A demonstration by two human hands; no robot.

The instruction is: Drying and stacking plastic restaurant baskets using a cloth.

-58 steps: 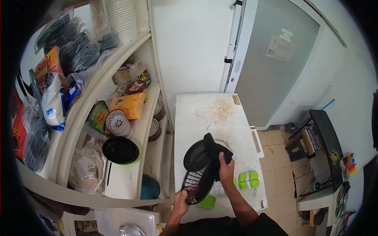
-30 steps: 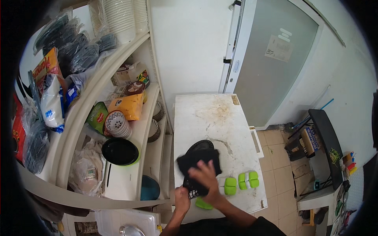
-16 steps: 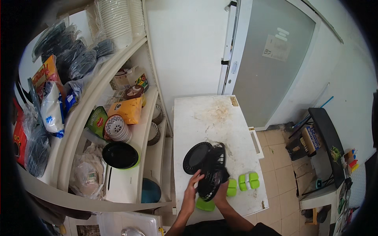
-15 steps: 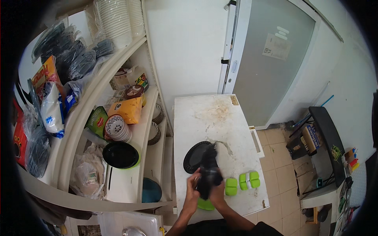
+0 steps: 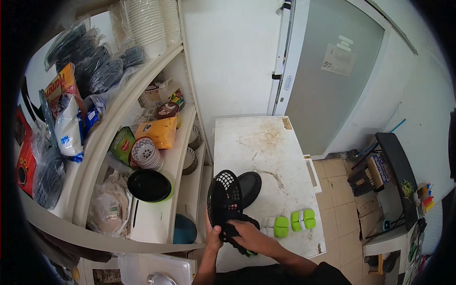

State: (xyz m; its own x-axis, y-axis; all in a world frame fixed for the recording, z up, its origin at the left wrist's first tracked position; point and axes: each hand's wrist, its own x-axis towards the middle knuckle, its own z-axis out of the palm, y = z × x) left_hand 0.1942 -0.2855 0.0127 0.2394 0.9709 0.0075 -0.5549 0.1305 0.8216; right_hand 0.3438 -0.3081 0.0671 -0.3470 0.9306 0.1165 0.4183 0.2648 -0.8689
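My left hand [image 5: 213, 240] grips the lower rim of a black oval basket [image 5: 224, 192] with an openwork pattern, held tilted up over the table's left side. Bunched against its lower end is a black cloth [image 5: 237, 228], and my right hand [image 5: 251, 236] is closed on it, pressing toward the basket. A second black oval basket or plate [image 5: 250, 189] lies on the white table [image 5: 242, 142] just behind. Right of my right hand stand two small groups of green and white containers [image 5: 281, 227]. Something green shows partly under the cloth, mostly hidden.
At the left, a shelf unit [image 5: 183, 156] holds patterned bowls [image 5: 145, 153], a black oval dish [image 5: 148, 185], bagged goods and stacked white containers [image 5: 145, 26]. A sliding frosted-glass door [image 5: 327, 80] stands beyond the table. A black side table [image 5: 396, 164] is at the right.
The black basket has come up and left, its openwork now facing into view. My right hand has moved onto its lower end with the cloth. The view has shifted slightly.
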